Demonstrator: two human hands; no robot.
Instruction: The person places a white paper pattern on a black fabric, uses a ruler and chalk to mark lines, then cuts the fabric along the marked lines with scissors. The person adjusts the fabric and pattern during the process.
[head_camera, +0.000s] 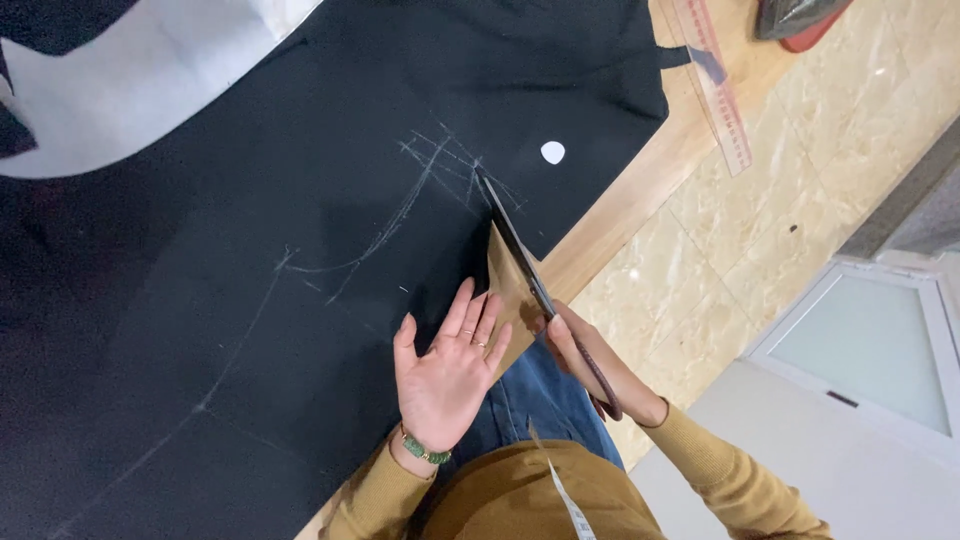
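A large black cloth (250, 300) marked with white chalk lines (440, 165) covers a wooden table (640, 190). My left hand (450, 365) lies flat and open on the cloth near the table's edge, fingers spread, a green bracelet on the wrist. My right hand (580, 355) grips the handles of long scissors (515, 245), whose blades run along a cut in the cloth up to the chalk marks. A strip of bare table shows in the cut between the two hands. A white piece of chalk (553, 152) rests on the cloth beyond the blade tips.
A clear pink ruler (722, 95) lies on the table's far right edge. White fabric (110, 90) lies at the top left. Beige floor tiles (800, 170) and a white door (870, 345) are to the right. A measuring tape (570, 500) hangs at my chest.
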